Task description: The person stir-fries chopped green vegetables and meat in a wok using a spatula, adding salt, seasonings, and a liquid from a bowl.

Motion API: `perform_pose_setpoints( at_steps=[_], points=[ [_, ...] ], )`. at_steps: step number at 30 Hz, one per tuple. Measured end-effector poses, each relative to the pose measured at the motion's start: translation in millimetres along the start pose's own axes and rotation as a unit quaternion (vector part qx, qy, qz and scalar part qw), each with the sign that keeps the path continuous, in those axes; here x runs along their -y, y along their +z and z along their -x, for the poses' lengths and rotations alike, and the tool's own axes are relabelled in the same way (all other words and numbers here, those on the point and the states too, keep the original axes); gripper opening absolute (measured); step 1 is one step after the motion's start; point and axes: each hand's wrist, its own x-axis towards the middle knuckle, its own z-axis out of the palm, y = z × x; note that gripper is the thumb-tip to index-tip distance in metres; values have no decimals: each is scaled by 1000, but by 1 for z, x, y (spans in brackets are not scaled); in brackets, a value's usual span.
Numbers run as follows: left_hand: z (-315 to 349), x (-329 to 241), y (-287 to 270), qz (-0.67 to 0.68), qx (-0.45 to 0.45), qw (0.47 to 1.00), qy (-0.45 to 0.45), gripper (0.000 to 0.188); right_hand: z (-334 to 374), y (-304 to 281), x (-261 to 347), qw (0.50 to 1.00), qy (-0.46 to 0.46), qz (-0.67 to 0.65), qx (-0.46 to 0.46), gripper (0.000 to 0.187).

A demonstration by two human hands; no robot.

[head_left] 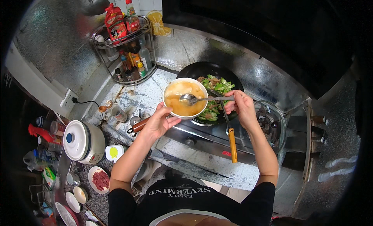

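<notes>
My left hand [160,120] grips a white bowl [185,117] by its near left rim, thumb over the edge. Cloudy yellowish liquid [176,106] fills much of the bowl. In my right hand [241,108] is a metal spoon [211,98], its handle pinched between the fingers and its head dipped in the liquid. Partly behind the bowl, a black wok [194,69] on the stove holds chopped green vegetables and brownish meat pieces [222,87]. A spatula with a yellow wooden handle [232,145] leans in the wok. The wok's brown handle [140,125] lies beside my left wrist.
A two-tier metal rack [151,51] of sauce bottles stands at the back left. To the left are a white cooker [97,142], a plate of raw minced meat [101,181] and small bowls [81,194]. A glass-ringed burner [268,123] sits at right, under the dark range hood [252,24].
</notes>
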Motion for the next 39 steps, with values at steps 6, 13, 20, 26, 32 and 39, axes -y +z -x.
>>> perform_pose_setpoints(
  at_steps=[6, 13, 20, 26, 32, 39],
  points=[
    [3, 2, 0, 13, 16, 1000, 0, 44, -5, -19, -14, 993, 43, -109, -28, 30],
    [-8, 5, 1, 5, 7, 1000, -12, 41, -10, -32, -1, 990, 21, -114, -75, 28],
    [-39, 6, 12, -1, 2, 1000, -27, 40, -33, -60, 8, 987, -3, -137, -88, 28],
    [-43, 6, 9, -10, 0, 1000, -27, 45, -51, -104, -14, 978, 15, -138, -158, 29],
    [-32, 4, -3, -18, -10, 1000, -15, 45, -52, -131, -48, 979, -38, 34, -198, 27],
    [-17, 3, -6, -17, -36, 999, 9, 44, -26, -102, -32, 869, -189, 432, -151, 18]
  ],
)
